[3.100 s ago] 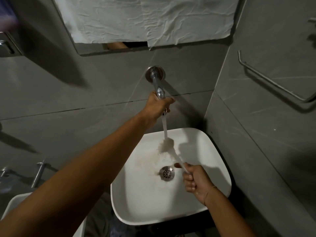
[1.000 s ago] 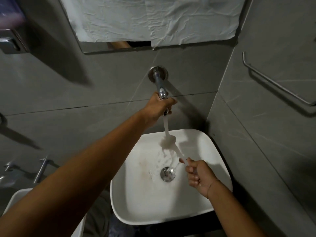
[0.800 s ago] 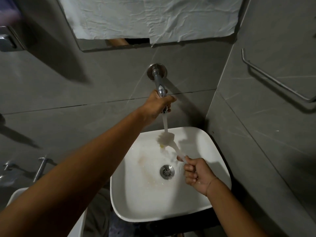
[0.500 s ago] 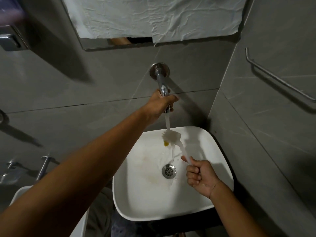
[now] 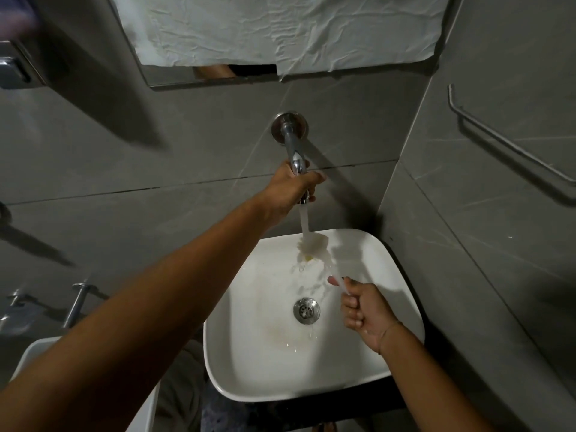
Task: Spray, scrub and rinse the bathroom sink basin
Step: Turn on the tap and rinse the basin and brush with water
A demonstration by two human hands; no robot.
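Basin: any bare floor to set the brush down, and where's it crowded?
Bare patch: basin floor left of and in front of the drain. Crowded at the back: stream from the faucet, held by the left hand, hits the brush gripped by the right hand.

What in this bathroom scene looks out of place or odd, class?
The wall mirror is almost wholly covered by crinkled white paper, leaving only a thin strip of glass showing. Also, the white square ceramic basin carries a faint brownish stain left of the round metal drain.
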